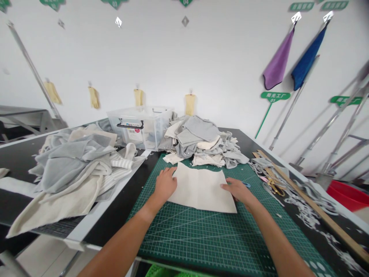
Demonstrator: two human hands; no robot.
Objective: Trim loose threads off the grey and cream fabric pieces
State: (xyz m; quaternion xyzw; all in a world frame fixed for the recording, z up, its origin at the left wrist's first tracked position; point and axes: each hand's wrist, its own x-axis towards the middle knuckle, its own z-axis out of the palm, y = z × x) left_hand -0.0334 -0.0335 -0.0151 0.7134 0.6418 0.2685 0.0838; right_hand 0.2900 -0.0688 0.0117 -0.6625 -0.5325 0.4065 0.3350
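Observation:
A cream piece of fabric, with a faint crease down its middle, lies on the green cutting mat. My left hand is at its upper left edge, fingers curled and closed on the cloth. At the right edge my right hand pinches it, thumb on top and the other fingers partly hidden. Just behind my right hand a small blue loop shows, perhaps a tool handle; the rest is hidden. Beyond the fabric rises a pile of grey and cream cloth pieces.
Left lies another heap of grey and cream cloth. A clear plastic bin stands behind. Along the right are gold-handled scissors, a long wooden strip and white scraps. A red container sits beyond the table edge.

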